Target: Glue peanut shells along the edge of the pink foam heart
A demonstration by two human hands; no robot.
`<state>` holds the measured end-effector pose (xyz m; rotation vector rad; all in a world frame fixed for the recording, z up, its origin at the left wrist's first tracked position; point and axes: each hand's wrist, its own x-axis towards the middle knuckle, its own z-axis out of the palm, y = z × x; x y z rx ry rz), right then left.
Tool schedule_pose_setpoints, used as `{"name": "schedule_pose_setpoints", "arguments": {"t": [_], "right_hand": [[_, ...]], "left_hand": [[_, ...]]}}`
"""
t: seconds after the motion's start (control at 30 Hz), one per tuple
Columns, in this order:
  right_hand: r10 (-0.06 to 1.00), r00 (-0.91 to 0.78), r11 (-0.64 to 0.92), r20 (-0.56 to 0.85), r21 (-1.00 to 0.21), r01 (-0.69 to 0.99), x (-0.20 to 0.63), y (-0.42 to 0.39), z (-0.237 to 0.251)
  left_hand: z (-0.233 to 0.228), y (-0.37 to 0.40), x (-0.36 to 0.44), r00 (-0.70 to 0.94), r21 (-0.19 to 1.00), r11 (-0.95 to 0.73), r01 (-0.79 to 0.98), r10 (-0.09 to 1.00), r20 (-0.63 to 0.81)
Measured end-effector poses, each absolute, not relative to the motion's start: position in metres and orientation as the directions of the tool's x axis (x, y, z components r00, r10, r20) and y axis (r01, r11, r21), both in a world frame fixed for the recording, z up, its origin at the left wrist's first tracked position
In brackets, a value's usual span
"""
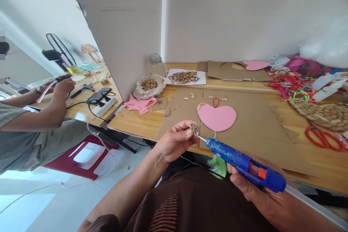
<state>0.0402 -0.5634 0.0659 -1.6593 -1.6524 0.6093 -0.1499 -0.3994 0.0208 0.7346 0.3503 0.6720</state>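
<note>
My left hand (175,142) pinches a peanut shell half (194,129), its hollow side showing. In my right hand (254,190) is a blue hot glue gun (231,154), a clear glue stick trailing from its back. The metal nozzle points at the shell, at or very near its edge. Just beyond, a pink paper heart (217,117) lies on flat cardboard (255,130), with a few shell pieces (200,106) on its upper left edge. A red cord loop (215,103) tops the heart, and a green tassel (218,166) hangs below it over the table edge.
Behind the cardboard are a bag of peanuts (149,85) and white paper heaped with shells (185,77). Pink scraps (140,104) lie left. Red-handled scissors (323,139), bright cords (288,85) and white bottles (330,90) are right. Another person (29,123) works at the left table.
</note>
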Motion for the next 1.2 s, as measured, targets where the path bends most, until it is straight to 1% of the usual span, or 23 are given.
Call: {"name": "schedule_pose_setpoints", "arguments": {"t": [0.27,0.47,0.9,1.03,1.2], "right_hand": [[0.988,0.058,0.073,0.146,-0.756,0.651,0.0406,-0.5618,0.0663],[0.98,0.076,0.097,0.182,-0.78,0.619,0.0384,-0.5615,0.0654],[0.981,0.061,0.099,0.184,-0.745,0.659,0.04,-0.5594,0.067],[0.984,0.021,0.118,0.177,-0.735,0.667,0.0417,-0.5598,0.0649],[0.986,0.067,0.067,0.151,-0.735,0.674,0.0408,-0.5624,0.0652]], "left_hand": [[0.02,-0.399,-0.1511,0.747,0.707,0.554,-0.439,0.663,-0.055],[0.0202,-0.3987,-0.1516,0.748,0.714,0.551,-0.432,0.661,-0.058],[0.0214,-0.3991,-0.1519,0.75,0.711,0.556,-0.431,0.659,-0.06],[0.0211,-0.3983,-0.1518,0.748,0.709,0.554,-0.436,0.661,-0.056],[0.0209,-0.3984,-0.1519,0.747,0.712,0.552,-0.434,0.662,-0.058]]}}
